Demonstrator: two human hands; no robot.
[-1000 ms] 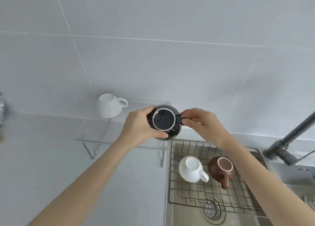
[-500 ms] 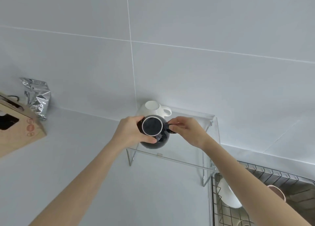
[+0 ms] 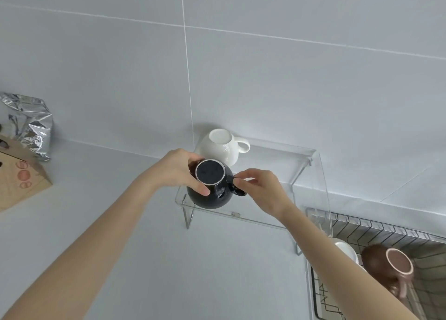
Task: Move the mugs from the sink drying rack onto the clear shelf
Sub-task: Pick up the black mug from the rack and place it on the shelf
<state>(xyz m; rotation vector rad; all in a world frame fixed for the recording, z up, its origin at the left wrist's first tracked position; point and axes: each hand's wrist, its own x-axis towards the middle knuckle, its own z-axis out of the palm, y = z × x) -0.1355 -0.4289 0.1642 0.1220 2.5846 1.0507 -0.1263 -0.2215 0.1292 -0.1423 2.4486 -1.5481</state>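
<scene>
I hold the black mug point(image 3: 209, 189) upside down with both hands, at the front left part of the clear shelf point(image 3: 277, 200). Its foot ring faces up toward me. I cannot tell if its rim already touches the shelf surface or is just above it. My left hand point(image 3: 178, 172) wraps the round body from the left side; the grip is closed around the mug, with the thumb lying on the front of it. My right hand point(image 3: 259, 190) has its grip pinched shut on the mug's handle, which points to the right.

Just behind the black mug, a white mug point(image 3: 220, 147) stands upside down on the back left part of the shelf, near the tiled wall point(image 3: 265, 78), with its handle to the right. The two mugs are very close, and I cannot tell if they touch.

At the lower right, the wire drying rack point(image 3: 376, 230) sits in the sink. A brown mug point(image 3: 388, 269) lies tilted in it with its pale bottom up, and beside it another white mug point(image 3: 346, 249) is partly hidden by my right forearm.

On the grey worktop point(image 3: 120, 259) at the far left stand a crumpled silver foil bag point(image 3: 31, 122) and a cardboard box point(image 3: 17, 177), well apart from the shelf.
</scene>
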